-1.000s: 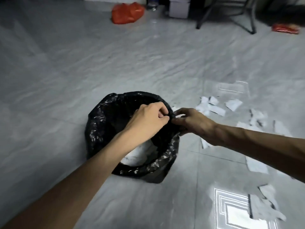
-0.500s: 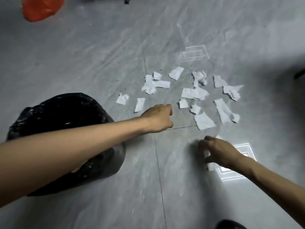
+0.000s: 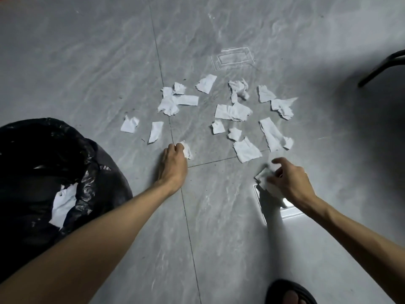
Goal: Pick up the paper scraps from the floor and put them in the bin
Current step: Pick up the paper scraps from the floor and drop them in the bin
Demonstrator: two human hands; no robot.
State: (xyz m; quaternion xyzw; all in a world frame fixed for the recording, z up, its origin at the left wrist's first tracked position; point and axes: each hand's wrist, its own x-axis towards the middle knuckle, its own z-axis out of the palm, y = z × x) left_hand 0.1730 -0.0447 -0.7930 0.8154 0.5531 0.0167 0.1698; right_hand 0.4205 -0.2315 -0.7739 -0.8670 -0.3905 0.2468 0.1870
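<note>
Head view, looking down at a grey tiled floor (image 3: 87, 62). Left hand (image 3: 174, 163) is down near the centre, fingers curled closed around a small white scrap (image 3: 187, 150) that pokes out at its 1 o'clock side. Right hand (image 3: 289, 181) at about 4 o'clock from centre, fingers pinched on a crumpled scrap (image 3: 264, 179) (index finger sticks out straight). Bin (image 3: 94, 172) with a black liner sits at 9 o'clock, just beside the left forearm; white paper (image 3: 62, 202) already lies inside it. Loose paper scraps (image 3: 232, 111) lie scattered on the floor from 12 to 2 o'clock, beyond both hands, well apart from the bin. Dark chair leg (image 3: 381, 69) at the 2 o'clock edge. Black sandal (image 3: 289, 292) at 5 o'clock, bottom edge.
</note>
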